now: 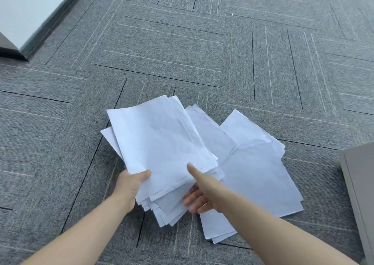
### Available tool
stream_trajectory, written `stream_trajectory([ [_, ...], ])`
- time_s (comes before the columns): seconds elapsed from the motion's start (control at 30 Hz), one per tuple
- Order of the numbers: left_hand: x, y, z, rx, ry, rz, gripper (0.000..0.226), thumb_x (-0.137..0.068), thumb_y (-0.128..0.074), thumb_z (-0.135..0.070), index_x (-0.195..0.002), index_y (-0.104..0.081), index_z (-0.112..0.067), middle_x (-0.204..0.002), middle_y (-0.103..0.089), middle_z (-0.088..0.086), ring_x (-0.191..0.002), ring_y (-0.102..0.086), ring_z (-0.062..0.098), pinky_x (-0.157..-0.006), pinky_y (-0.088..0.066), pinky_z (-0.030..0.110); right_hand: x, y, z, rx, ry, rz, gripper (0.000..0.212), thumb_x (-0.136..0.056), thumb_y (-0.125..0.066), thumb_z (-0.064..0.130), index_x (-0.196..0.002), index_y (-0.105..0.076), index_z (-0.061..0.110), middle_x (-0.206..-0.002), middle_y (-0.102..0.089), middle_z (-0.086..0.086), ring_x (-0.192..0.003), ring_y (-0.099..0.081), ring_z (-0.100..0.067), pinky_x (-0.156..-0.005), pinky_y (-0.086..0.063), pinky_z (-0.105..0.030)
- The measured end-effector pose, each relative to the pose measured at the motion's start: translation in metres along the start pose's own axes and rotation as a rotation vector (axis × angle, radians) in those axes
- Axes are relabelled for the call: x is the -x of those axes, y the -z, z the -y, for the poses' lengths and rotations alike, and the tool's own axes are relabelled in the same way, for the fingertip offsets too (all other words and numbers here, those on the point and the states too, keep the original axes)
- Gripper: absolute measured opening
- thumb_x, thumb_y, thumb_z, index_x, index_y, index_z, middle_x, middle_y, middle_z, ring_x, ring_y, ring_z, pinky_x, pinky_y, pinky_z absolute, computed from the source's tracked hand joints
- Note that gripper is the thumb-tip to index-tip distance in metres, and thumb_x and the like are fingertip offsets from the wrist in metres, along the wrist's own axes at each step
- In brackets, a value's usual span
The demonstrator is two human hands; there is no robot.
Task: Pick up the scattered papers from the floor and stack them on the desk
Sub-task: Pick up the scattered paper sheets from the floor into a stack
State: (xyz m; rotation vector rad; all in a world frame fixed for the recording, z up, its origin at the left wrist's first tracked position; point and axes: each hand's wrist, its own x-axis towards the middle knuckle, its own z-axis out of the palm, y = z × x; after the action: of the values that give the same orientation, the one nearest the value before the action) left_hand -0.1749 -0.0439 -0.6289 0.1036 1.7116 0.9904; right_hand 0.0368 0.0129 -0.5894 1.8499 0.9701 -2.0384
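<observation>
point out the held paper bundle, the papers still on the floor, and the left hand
held paper bundle [159,143]: head view, middle of its top sheet
papers on the floor [261,175]: head view, flat sheet right of the bundle
left hand [131,184]: head view, back of the hand

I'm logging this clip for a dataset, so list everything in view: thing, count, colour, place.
held paper stack: one bundle, white, lower centre, gripped at its near end
loose sheets: several, exact count unclear, white, on the carpet right of the stack
carpet tiles: grey, striped, whole floor
wall: white, top left
grey furniture edge: one, right border
left hand: holding the stack
right hand: holding the stack
</observation>
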Motion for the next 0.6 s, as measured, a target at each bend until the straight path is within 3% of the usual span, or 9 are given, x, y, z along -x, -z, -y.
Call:
stream_trajectory([
  [0.1,0.0,0.005,-0.003,-0.004,-0.06,-0.008,0.028,-0.081,-0.072,-0.002,-0.108,-0.065,-0.007,-0.1,-0.071,0.007,-0.095,-0.067,0.029,-0.086,-0.051,0.041,-0.003,0.03,0.013,-0.077,0.043,-0.241,0.071,-0.087,-0.04,0.075,-0.07,-0.061,0.009,-0.059,-0.062,-0.007,-0.038,-0.049,-0.019,-0.047,-0.036,-0.023],
  [0.17,-0.001,0.009,-0.006,0.0,-0.084,-0.009,0.027,-0.082,-0.07,0.0,-0.107,-0.065,-0.006,-0.099,-0.071,0.007,-0.094,-0.067,0.028,-0.086,-0.051,0.039,-0.012,0.053,0.02,-0.027,0.151,-0.456,0.058,-0.09,-0.047,0.063,-0.075,-0.062,0.008,-0.063,-0.062,-0.008,-0.046,-0.051,-0.023,-0.054,-0.043,-0.028],
  [0.23,-0.003,0.014,-0.009,0.001,-0.095,-0.01,0.025,-0.082,-0.069,0.003,-0.106,-0.066,-0.005,-0.102,-0.071,0.011,-0.093,-0.067,0.028,-0.089,-0.051,0.041,-0.019,0.076,0.027,0.129,0.268,-0.678,0.045,-0.09,-0.053,0.05,-0.089,-0.065,0.007,-0.08,-0.067,-0.009,-0.07,-0.061,-0.028,-0.07,-0.049,-0.035],
  [0.3,-0.005,0.018,-0.01,0.005,-0.096,-0.014,0.029,-0.082,-0.068,0.004,-0.11,-0.065,-0.002,-0.107,-0.07,0.015,-0.097,-0.067,0.031,-0.094,-0.05,0.044,-0.022,0.094,0.034,0.271,0.327,-0.845,0.032,-0.089,-0.057,0.04,-0.107,-0.064,0.015,-0.108,-0.065,-0.007,-0.103,-0.061,-0.029,-0.083,-0.045,-0.035],
  [0.37,-0.006,0.022,-0.009,0.017,-0.1,-0.012,0.035,-0.082,-0.067,0.005,-0.117,-0.063,0.002,-0.111,-0.069,0.016,-0.102,-0.065,0.032,-0.096,-0.049,0.046,-0.025,0.106,0.042,0.388,0.324,-0.891,0.045,-0.087,-0.061,0.039,-0.128,-0.055,0.02,-0.13,-0.053,-0.009,-0.123,-0.05,-0.03,-0.091,-0.043,-0.039],
  [0.43,-0.006,0.025,-0.008,0.023,-0.102,-0.007,0.038,-0.083,-0.066,0.006,-0.12,-0.062,0.002,-0.113,-0.068,0.016,-0.103,-0.065,0.032,-0.097,-0.048,0.046,-0.03,0.114,0.048,0.506,0.291,-0.869,0.062,-0.085,-0.065,0.045,-0.138,-0.046,0.02,-0.137,-0.045,-0.01,-0.131,-0.04,-0.03,-0.094,-0.043,-0.043],
  [0.6,-0.007,0.034,-0.005,0.024,-0.09,0.024,0.036,-0.083,-0.066,0.004,-0.119,-0.063,-0.001,-0.115,-0.069,0.014,-0.104,-0.065,0.032,-0.097,-0.048,0.047,-0.04,0.115,0.063,0.714,0.249,-0.819,0.075,-0.071,-0.075,0.059,-0.128,-0.044,0.022,-0.124,-0.053,-0.01,-0.126,-0.042,-0.032,-0.091,-0.04,-0.044],
])
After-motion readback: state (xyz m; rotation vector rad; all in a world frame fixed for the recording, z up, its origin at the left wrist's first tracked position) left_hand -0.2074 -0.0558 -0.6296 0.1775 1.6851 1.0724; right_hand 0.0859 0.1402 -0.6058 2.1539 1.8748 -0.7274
